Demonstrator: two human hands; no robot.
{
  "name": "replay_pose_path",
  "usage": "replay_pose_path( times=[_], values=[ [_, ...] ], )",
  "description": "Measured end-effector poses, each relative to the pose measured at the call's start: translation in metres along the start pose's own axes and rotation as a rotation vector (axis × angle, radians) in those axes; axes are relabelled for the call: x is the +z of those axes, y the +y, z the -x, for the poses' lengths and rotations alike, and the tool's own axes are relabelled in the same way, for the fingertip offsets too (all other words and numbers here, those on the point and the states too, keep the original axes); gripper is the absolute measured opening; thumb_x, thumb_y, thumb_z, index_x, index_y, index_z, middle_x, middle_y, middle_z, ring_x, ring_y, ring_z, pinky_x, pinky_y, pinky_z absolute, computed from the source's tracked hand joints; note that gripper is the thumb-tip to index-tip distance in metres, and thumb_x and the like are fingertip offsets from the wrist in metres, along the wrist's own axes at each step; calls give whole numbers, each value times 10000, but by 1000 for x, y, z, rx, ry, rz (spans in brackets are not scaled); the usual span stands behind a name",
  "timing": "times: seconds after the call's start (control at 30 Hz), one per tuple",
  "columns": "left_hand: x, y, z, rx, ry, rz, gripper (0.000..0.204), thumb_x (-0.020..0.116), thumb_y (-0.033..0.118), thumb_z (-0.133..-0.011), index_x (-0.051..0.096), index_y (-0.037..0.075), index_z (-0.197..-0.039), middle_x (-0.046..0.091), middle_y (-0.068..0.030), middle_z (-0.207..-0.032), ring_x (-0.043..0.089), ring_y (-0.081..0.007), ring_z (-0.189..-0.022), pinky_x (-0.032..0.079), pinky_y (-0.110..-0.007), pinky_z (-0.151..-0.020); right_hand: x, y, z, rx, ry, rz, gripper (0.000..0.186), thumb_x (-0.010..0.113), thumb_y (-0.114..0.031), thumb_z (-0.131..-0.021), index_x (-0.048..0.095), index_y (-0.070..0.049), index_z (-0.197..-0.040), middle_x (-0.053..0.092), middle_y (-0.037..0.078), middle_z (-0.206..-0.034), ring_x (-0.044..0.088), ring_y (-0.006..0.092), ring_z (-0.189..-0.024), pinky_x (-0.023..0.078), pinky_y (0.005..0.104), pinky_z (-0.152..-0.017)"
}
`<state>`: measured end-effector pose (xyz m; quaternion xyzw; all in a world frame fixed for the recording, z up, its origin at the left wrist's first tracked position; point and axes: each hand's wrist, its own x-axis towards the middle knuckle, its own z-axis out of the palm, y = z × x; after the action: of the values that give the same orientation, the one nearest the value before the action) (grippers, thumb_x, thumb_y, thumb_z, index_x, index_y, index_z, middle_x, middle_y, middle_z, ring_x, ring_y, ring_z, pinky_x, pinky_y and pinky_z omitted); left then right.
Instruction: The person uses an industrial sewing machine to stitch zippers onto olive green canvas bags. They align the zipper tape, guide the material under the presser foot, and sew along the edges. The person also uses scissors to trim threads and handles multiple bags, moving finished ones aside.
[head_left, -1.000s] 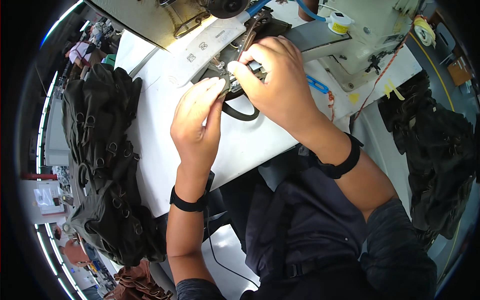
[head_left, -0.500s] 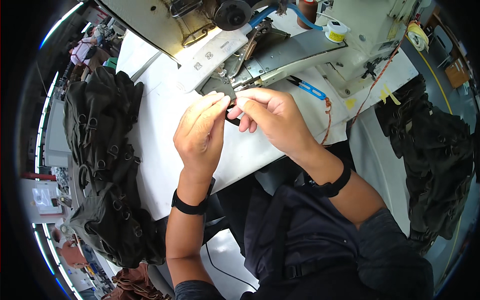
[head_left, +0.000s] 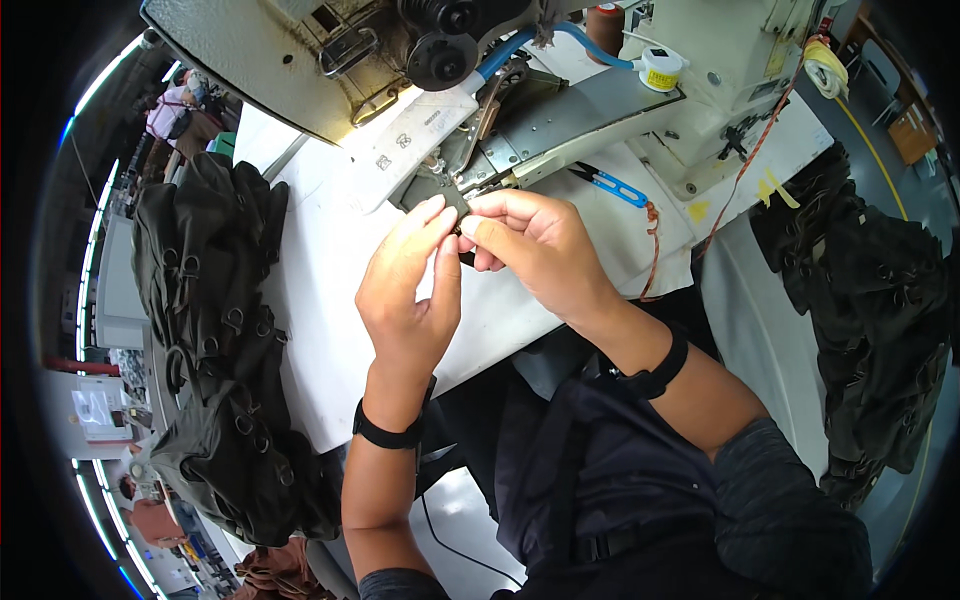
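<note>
At far left, well beyond the bench (head_left: 325,330), a person in a pale pink top (head_left: 168,115) and, lower down, a person in a reddish-brown top (head_left: 157,520). Closer in, heaped along the bench's left side, dark green bags (head_left: 205,330) with metal rings; below them, brown bags (head_left: 280,572). Across the top, a sewing machine (head_left: 240,60) with a blue hose (head_left: 505,52). Near the middle, below the machine's lit end, the left hand (head_left: 405,290), black band at the wrist, fingers bunched and nearly straight, narrow at the tips, pinching a small dark piece (head_left: 456,207). Piece partly hidden by fingertips, in front of the machine and over the bench. Just to the right, almost touching, the right hand (head_left: 540,255), also banded, thumb and forefinger closed on the piece's right side, other fingers curled under. Farther right on the bench, blue snips (head_left: 615,187), an orange cord (head_left: 655,240) and, higher, a white tub (head_left: 660,70). At far right, beside the bench, more dark bags (head_left: 870,290) in a hanging pile.
</note>
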<state>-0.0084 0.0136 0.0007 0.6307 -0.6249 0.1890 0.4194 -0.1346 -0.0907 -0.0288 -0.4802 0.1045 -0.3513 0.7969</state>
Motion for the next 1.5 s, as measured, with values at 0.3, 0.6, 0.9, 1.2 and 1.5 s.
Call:
replay_pose_path(
  times=[0.3, 0.6, 0.9, 1.2, 1.5],
  values=[
    [-13, 4, -20, -38, -95, 59, 234, 779, -37, -868, 776, 19, -1095, 773, -133, -1076, 748, -262, -967, 585, -341, -855, 2, -1, -2, -70, -14, 122, 215, 623, -119, -1036, 737, 53, -1097, 743, 56, -946, 654, 72, -801, 535, 230, -714],
    [-11, -5, -14, 98, -75, -48, 240, 810, -38, -831, 774, 35, -1056, 767, -103, -1032, 746, -261, -876, 591, -329, -770, 5, -3, 0, -63, 55, 129, 184, 634, -99, -998, 748, 45, -1003, 729, 37, -835, 625, 66, -719, 508, 231, -656],
    [-17, -8, -24, 337, -169, -188, 358, 825, -32, -756, 759, 29, -1103, 745, -71, -985, 714, -237, -826, 562, -337, -690, 3, 2, -2, -98, 88, 157, 160, 639, -86, -975, 745, 28, -940, 717, 27, -769, 613, 52, -668, 498, 230, -614],
    [-17, -20, -17, 394, -165, -191, 396, 800, -32, -754, 762, 12, -1146, 732, -103, -1020, 721, -258, -864, 573, -347, -715, -1, -10, 4, 58, 33, 74, 200, 613, -115, -994, 752, 25, -964, 743, 46, -811, 632, 64, -667, 526, 236, -636],
    [-13, -16, -8, 225, -110, -89, 426, 767, -109, -767, 768, 35, -1168, 731, -126, -1152, 731, -288, -973, 600, -377, -834, -3, -8, -4, 48, 1, 5, 202, 622, -135, -1019, 742, 15, -958, 736, 49, -839, 617, 62, -674, 516, 231, -628]
  ],
)
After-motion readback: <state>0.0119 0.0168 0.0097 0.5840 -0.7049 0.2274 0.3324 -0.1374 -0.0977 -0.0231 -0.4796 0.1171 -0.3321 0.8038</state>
